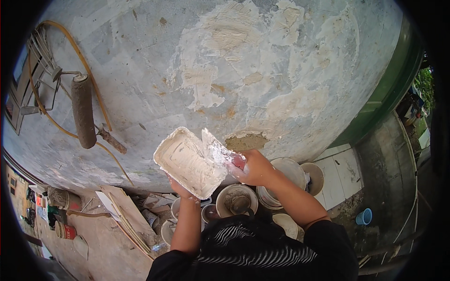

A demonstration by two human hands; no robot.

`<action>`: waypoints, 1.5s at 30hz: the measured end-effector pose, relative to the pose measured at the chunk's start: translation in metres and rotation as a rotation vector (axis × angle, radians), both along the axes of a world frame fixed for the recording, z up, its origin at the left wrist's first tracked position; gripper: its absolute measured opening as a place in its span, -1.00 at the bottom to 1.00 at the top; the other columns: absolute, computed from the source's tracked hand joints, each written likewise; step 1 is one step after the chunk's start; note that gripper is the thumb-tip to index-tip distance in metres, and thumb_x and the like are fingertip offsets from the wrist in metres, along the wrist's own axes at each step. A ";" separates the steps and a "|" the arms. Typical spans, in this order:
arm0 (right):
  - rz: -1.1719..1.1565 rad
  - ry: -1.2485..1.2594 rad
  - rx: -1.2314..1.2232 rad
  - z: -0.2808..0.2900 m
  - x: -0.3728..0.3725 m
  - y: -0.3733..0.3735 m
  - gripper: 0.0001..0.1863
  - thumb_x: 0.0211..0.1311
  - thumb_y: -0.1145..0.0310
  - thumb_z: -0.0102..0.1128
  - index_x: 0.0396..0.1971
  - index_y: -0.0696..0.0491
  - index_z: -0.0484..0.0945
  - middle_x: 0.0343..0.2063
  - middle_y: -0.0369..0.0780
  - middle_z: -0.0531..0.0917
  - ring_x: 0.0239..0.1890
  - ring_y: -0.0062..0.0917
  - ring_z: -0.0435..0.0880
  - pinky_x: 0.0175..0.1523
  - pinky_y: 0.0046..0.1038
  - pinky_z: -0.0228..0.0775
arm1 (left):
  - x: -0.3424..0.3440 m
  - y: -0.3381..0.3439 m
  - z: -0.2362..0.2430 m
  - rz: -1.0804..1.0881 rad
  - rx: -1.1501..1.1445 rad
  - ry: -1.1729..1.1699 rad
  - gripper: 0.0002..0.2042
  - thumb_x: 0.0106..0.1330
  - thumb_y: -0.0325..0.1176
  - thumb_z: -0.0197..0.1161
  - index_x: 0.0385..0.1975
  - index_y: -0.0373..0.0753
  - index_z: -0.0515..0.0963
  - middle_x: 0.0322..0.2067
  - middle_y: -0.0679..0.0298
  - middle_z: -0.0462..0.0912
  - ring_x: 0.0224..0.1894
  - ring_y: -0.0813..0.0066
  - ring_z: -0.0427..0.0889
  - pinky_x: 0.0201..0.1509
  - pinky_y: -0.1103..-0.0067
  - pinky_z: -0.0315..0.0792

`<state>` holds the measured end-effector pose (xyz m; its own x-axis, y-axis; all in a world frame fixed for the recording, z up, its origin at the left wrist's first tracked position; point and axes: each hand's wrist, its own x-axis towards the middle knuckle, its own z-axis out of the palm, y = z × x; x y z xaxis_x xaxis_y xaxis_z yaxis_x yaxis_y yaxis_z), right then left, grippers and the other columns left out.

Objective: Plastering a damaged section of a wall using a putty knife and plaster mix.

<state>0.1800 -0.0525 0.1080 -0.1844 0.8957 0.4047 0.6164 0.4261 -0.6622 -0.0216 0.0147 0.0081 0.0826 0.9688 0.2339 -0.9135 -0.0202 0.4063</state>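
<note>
A white rectangular container (186,161) caked with creamy putty sits in my left hand (180,186), whose fingers are mostly hidden beneath and behind it. My right hand (253,168) is closed on the red handle of a putty knife (215,150), its blade smeared with white putty and held at the container's right edge. Beyond them is the patched, flaking wall (290,75), with a bare broken spot (246,141) low on it.
Paint rollers (83,110) and a looped hose (65,29) hang at left. Several buckets (286,171) stand along the wall's foot, beside boards (119,213) and rubble. A green door (379,98) and a blue plastic cup (364,216) are at right.
</note>
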 end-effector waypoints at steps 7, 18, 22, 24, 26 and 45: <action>-0.023 0.001 -0.073 0.009 -0.001 -0.002 -0.78 0.11 0.27 0.07 -0.44 0.14 0.51 -0.61 0.01 0.53 -0.51 -0.04 0.48 -0.38 -0.24 0.34 | -0.015 0.007 -0.018 0.100 0.147 0.070 -0.38 0.32 0.07 -0.32 0.27 -0.21 0.04 0.24 0.09 0.15 0.22 0.03 0.25 0.22 0.13 0.23; -0.140 0.327 -0.323 -0.028 -0.004 -0.008 -0.71 0.14 0.26 0.13 -0.49 0.25 0.50 -0.72 -0.12 0.51 -0.67 -0.46 0.41 -0.45 -0.39 0.30 | 0.010 0.005 -0.004 -0.029 0.308 -0.161 -0.37 0.32 0.10 -0.35 0.29 -0.15 0.00 0.27 0.12 0.08 0.26 0.04 0.17 0.27 0.14 0.15; -0.124 0.465 -0.321 -0.052 -0.002 -0.005 -0.73 0.16 0.27 0.14 -0.48 0.22 0.51 -0.71 -0.22 0.52 -0.66 -0.59 0.40 -0.46 -0.43 0.30 | 0.012 0.005 -0.012 0.046 0.275 -0.046 -0.38 0.33 0.10 -0.37 0.30 -0.14 -0.01 0.28 0.13 0.06 0.27 0.05 0.15 0.26 0.14 0.16; -0.118 0.508 -0.399 -0.059 0.001 -0.006 -0.75 0.18 0.29 0.12 -0.45 0.22 0.51 -0.69 -0.24 0.52 -0.64 -0.61 0.40 -0.45 -0.46 0.30 | 0.012 0.004 -0.018 0.127 0.200 0.076 -0.38 0.33 0.10 -0.37 0.30 -0.14 -0.02 0.29 0.13 0.05 0.28 0.05 0.14 0.26 0.13 0.16; -0.112 0.581 -0.449 -0.063 0.001 -0.008 -0.78 0.20 0.32 0.10 -0.42 0.21 0.49 -0.65 -0.27 0.53 -0.61 -0.64 0.41 -0.45 -0.49 0.30 | 0.011 0.006 -0.024 0.182 0.188 0.142 -0.38 0.33 0.10 -0.37 0.30 -0.13 -0.02 0.29 0.13 0.04 0.28 0.05 0.14 0.26 0.13 0.16; -0.053 0.636 -0.424 -0.055 -0.024 -0.016 -0.80 0.19 0.35 0.08 -0.41 0.21 0.49 -0.63 -0.18 0.55 -0.58 -0.51 0.47 -0.39 -0.44 0.35 | 0.007 0.004 -0.015 0.229 0.240 0.172 -0.33 0.29 0.17 -0.36 0.30 -0.14 -0.02 0.29 0.10 0.03 0.27 0.02 0.15 0.26 0.11 0.15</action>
